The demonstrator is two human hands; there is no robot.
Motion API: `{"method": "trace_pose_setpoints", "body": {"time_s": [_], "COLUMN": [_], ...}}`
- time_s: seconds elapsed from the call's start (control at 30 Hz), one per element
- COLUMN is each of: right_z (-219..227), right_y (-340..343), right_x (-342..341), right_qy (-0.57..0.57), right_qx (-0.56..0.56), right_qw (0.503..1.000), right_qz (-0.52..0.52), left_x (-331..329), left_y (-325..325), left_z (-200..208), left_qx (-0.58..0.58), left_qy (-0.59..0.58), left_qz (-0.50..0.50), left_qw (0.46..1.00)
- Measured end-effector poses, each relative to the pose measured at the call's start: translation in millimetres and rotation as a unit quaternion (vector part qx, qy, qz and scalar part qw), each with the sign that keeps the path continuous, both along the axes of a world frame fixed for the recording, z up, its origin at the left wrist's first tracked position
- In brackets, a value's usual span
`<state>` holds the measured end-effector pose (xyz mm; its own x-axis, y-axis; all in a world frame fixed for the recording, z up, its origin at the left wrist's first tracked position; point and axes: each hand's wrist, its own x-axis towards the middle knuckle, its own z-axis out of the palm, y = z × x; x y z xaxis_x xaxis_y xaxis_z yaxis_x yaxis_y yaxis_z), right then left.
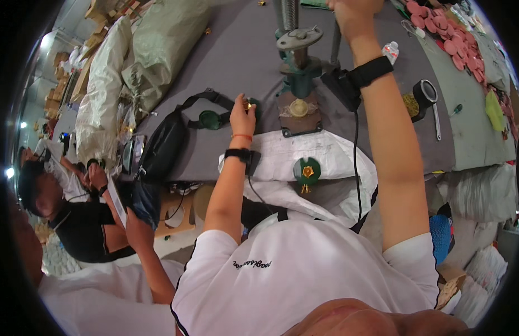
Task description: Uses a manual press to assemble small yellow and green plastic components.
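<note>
My left hand [242,116] pinched a small brass piece [247,105] just left of the green press [297,67]; my right hand [355,14] gripped its lever above. One finished green disc [307,171] lay below the press; pressing remained.

R hand [355,14] cut off by top edge, grip unseen; L-hand [242,115] brass bit too small

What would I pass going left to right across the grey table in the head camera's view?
Big pale sacks → black waist bag → left hand pinching a small gold piece → green press → right hand raised at its handle → black cup → pink discs.
</note>
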<state>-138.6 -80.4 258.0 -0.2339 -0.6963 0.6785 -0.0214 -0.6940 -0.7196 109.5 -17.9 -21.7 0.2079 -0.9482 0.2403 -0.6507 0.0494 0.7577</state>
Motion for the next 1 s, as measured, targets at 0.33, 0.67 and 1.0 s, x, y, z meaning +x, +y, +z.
{"method": "trace_pose_setpoints", "body": {"time_s": [0.33,0.67,1.0], "right_z": [7,-115,-147], "right_y": [-32,192,190], "right_x": [-14,-47,-56], "right_qy": [0.054,0.249,0.336], "right_qx": [0.084,0.097,-0.069], "right_qw": [0.995,0.956,0.927], "right_qz": [-0.012,-0.124,-0.151], "left_x": [-111,-96,-97], "left_y": [5,11,0], "left_z": [11,11,8], "left_qx": [-0.017,0.003,-0.072], "left_qy": [0.036,0.129,0.063], "left_qz": [-0.219,-0.233,-0.258], "left_qw": [0.975,0.964,0.961]}}
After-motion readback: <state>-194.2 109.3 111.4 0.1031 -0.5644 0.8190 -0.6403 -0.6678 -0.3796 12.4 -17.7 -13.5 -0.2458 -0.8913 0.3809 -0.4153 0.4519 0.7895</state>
